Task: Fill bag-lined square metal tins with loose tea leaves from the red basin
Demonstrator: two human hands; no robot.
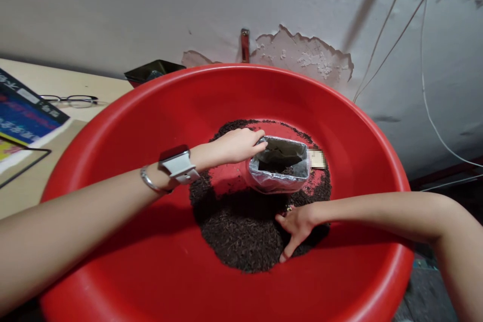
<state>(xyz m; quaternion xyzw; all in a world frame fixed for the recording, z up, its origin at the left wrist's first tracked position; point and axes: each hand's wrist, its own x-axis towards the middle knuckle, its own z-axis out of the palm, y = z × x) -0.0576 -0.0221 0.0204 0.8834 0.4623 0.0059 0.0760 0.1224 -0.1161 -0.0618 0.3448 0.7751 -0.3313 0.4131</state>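
Observation:
A big red basin [158,110] fills the view, with a heap of dark loose tea leaves [241,236] on its bottom. In the middle stands an open foil pouch [281,168], silver inside, partly filled with the leaves. My left hand [236,145], with a white watch and a bangle on the wrist, grips the pouch's left rim. My right hand [296,226] lies on the heap just in front of the pouch, fingers spread and pressed into the leaves.
The basin sits by a beige table [41,186] bearing a printed sheet [22,121] and a pair of glasses [71,99]. A dark box [153,70] stands behind the basin. Behind it are a peeling wall [302,55] and hanging wires [426,95].

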